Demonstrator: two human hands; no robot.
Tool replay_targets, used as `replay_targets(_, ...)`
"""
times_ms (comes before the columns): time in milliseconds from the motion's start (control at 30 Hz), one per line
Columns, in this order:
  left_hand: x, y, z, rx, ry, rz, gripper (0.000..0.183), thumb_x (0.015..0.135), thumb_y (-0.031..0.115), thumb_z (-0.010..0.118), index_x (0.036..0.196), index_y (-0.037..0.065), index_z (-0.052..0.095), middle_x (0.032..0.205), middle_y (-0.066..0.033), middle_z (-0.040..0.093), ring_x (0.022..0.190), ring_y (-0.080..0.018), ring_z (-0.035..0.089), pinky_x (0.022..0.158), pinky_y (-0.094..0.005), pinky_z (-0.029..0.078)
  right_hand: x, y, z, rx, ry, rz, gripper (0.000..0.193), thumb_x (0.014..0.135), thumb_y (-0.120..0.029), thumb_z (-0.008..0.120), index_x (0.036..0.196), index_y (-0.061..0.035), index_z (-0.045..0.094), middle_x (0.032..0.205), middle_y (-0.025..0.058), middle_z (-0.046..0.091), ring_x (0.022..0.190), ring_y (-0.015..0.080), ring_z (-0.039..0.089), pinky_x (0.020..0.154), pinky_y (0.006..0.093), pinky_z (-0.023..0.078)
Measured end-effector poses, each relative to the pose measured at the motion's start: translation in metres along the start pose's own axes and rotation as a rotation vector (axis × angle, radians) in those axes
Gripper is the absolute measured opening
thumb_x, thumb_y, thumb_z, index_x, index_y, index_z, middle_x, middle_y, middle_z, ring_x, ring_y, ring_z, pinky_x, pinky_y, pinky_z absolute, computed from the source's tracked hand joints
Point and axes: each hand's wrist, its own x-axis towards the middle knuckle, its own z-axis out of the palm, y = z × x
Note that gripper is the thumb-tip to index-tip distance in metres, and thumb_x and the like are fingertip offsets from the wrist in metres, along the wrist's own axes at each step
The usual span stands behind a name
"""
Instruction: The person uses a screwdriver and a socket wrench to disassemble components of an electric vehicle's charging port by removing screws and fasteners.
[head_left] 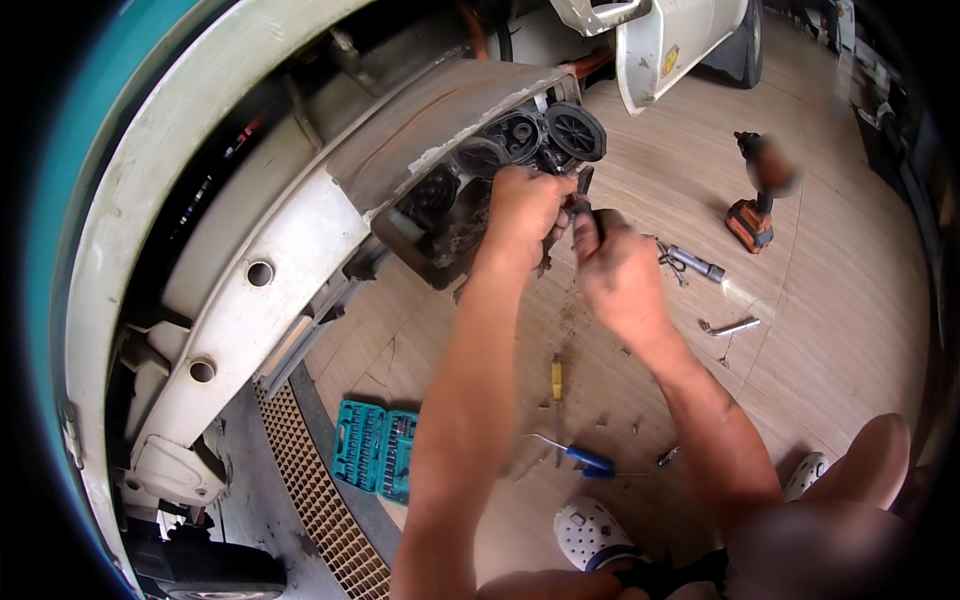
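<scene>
My left hand [527, 205] reaches to the near right edge of an open, dirty metal housing [445, 125] on the vehicle. Its fingers are closed, and whatever they pinch is hidden. Close beside it, my right hand [618, 270] is wrapped round a dark tool handle [585, 207]; the tool's working end is lost behind the fingers, so its kind does not show. Just beyond both hands sits a round black ribbed part [577, 132], with another round black part [521, 131] to its left. Greasy dirt coats the housing's inside.
An orange and black cordless drill [750, 225] stands on the floor at right, near a lit flashlight [697, 264] and a metal socket wrench [733, 327]. Below my hands lie a yellow-handled screwdriver [557, 378], a blue-handled one [590, 461] and a teal bit case [362, 447]. A floor grating [320, 500] runs at lower left.
</scene>
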Motion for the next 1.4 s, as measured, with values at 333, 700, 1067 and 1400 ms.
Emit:
replay_targets(333,0.008,-0.007,0.008,0.137,0.106,0.049,0.015,0.083,0.009,0.069,0.075,-0.002,0.063,0.069,-0.0064,0.060,0.052,-0.0120,0.049,0.046,-0.0295,0.039,-0.006,0.003,0.006,0.447,0.063,0.210,0.021,0.096,-0.020,0.050,0.103,-0.0017,0.056,0.069,0.0138,0.059,0.061,0.0267,0.062,0.058,0.0404,0.052)
replay_targets(700,0.003,0.001,0.015,0.076,0.089,0.012,0.012,0.082,0.004,0.067,0.074,-0.004,0.063,0.065,-0.0084,0.060,0.049,-0.0139,0.051,0.042,-0.0293,0.038,0.002,0.018,-0.015,1.778,-0.490,0.850,0.037,0.103,-0.035,0.032,0.101,-0.0067,0.055,0.059,-0.0082,0.028,0.044,0.0052,0.024,0.035,0.0222,0.017)
replay_targets(1067,0.006,-0.005,0.015,0.075,0.075,-0.004,0.011,0.083,0.007,0.067,0.080,-0.003,0.065,0.070,-0.0072,0.063,0.054,-0.0115,0.051,0.049,-0.0270,0.042,-0.004,0.018,-0.015,1.420,-0.362,0.612,0.029,0.102,-0.029,0.042,0.109,-0.0064,0.058,0.062,-0.0007,0.043,0.046,0.0142,0.040,0.039,0.0289,0.036)
replay_targets(1400,0.008,-0.006,0.019,0.083,0.184,0.022,0.007,0.083,0.003,0.065,0.079,-0.003,0.066,0.069,-0.0101,0.065,0.051,-0.0120,0.053,0.043,-0.0271,0.037,-0.019,0.021,0.003,0.124,0.299,-0.284,0.027,0.092,-0.020,0.061,0.104,0.0026,0.053,0.075,0.0219,0.060,0.076,0.0408,0.064,0.065,0.0468,0.053)
